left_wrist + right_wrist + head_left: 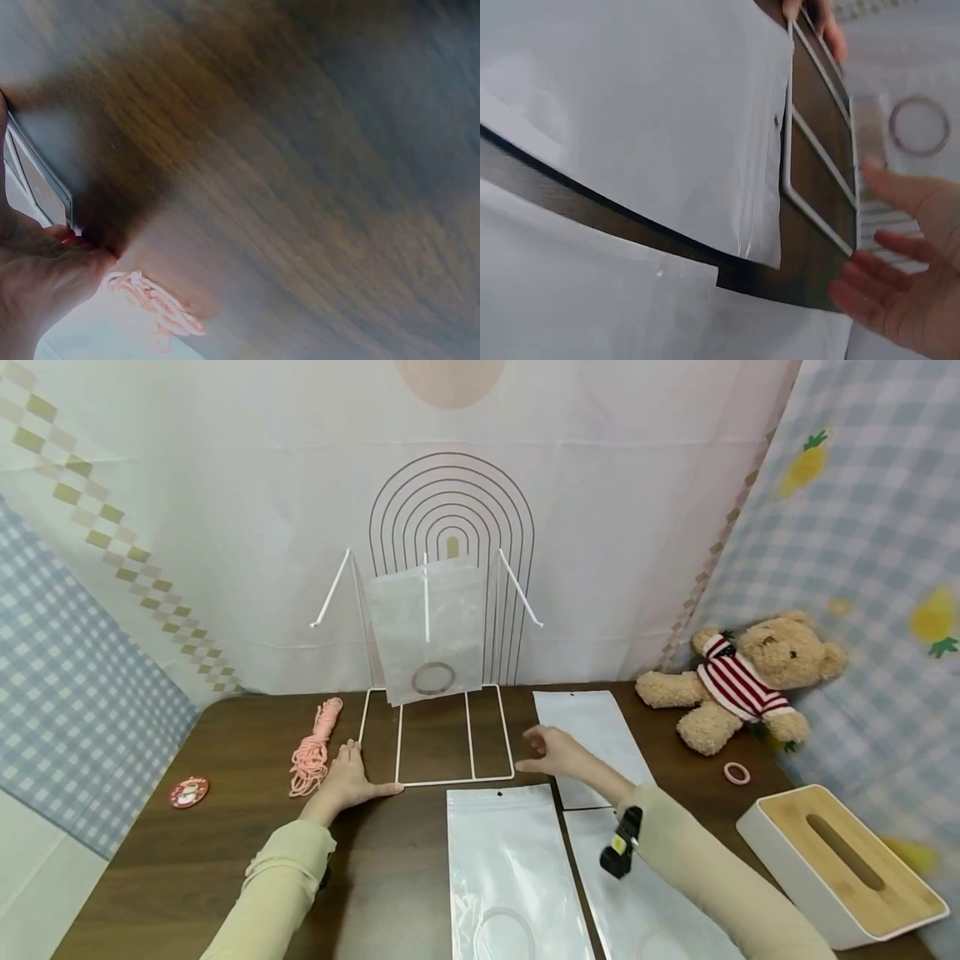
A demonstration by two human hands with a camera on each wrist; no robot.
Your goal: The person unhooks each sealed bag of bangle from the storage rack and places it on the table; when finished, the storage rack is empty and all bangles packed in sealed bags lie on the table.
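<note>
White wire forms a display rack (457, 782) standing upright at the back of the brown tabletop (247, 810), its flat base reaching forward and three hooks projecting from its upper part. A clear zip bag (459, 627) hangs at the middle hook, slightly tilted, with a dark ring (415, 680) showing near its lower end.

The left hand (348, 781) rests at the base's front left corner, thumb stretched along the front bar and well apart from the other fingers, which lie by the left bar. The right hand (557, 752) is just beside the front right corner, thumb and fingers spread, slightly bent and holding nothing; whether a fingertip touches the wire I cannot tell.

Three flat bags lie to the right and front: a front bag (510, 860) with a pale ring outlined in it, a rear bag (596, 718) partly under the right hand, and a right-hand bag (637, 910) partly hidden by the sleeve (697, 852).

A bundle of pink cord (311, 756) lies near the left hand, with a round red badge (188, 792) farther left. At the right are a teddy bear (750, 681) in a striped top, a small pink ring (726, 772) and a wood-topped tissue box (817, 852).
</note>
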